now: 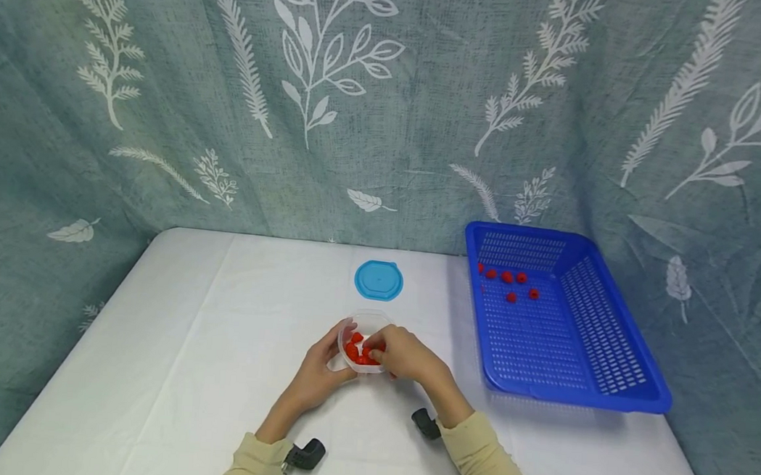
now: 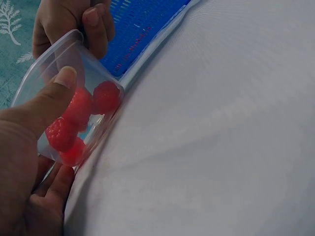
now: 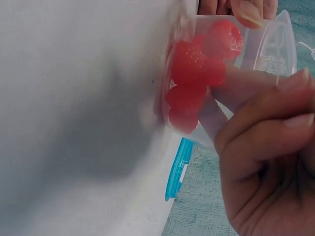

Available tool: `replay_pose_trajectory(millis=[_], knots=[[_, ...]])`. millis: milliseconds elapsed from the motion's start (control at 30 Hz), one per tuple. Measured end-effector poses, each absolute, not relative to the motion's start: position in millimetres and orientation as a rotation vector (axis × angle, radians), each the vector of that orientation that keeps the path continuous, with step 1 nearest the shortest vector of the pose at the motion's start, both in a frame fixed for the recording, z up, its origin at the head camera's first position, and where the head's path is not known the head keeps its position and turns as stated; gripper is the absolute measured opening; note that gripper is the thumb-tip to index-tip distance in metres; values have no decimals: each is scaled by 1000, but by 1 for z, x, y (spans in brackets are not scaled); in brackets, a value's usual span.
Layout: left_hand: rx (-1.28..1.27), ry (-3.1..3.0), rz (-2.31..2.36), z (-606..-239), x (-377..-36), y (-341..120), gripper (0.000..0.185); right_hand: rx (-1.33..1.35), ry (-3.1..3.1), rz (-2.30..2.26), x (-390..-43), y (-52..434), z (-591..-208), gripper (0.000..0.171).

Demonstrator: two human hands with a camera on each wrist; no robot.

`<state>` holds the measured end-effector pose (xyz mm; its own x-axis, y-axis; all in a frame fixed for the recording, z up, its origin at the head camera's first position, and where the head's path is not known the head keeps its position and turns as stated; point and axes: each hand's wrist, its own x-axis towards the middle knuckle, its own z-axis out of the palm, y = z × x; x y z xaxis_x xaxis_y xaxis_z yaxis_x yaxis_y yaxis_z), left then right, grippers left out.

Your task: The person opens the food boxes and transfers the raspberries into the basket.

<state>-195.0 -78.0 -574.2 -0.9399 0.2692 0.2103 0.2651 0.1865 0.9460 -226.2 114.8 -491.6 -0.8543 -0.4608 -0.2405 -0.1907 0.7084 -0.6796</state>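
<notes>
A small clear plastic container (image 1: 367, 370) stands on the white table, with several red raspberries (image 1: 351, 350) inside. My left hand (image 1: 315, 374) grips its side, thumb on the near wall and fingers around the far side, as the left wrist view shows. From the right, my right hand (image 1: 408, 352) reaches in over the rim. In the right wrist view, its thumb and index finger pinch a raspberry (image 3: 214, 72) low among the others; the clear wall blurs the fingertips. A round blue lid (image 1: 378, 280) lies flat behind the container, apart from both hands.
At the right, a blue slotted basket (image 1: 636, 333) holds several more raspberries (image 1: 507, 277) near its far left side. Dark wrist-worn cameras (image 1: 307, 454) sit by both sleeves. A green leaf-patterned curtain (image 1: 411, 159) hangs behind the white-covered table (image 1: 217, 344).
</notes>
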Motion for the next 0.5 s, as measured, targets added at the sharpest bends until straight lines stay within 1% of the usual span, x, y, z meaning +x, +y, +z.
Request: replay_pose_trajectory(millis=[233, 500], knots=[[558, 2401, 1950, -574, -195, -78, 87, -512, 2500, -1033, -226, 117, -493, 14], [548, 2409, 1925, -574, -196, -78, 88, -535, 2471, -1137, -226, 121, -499, 17]])
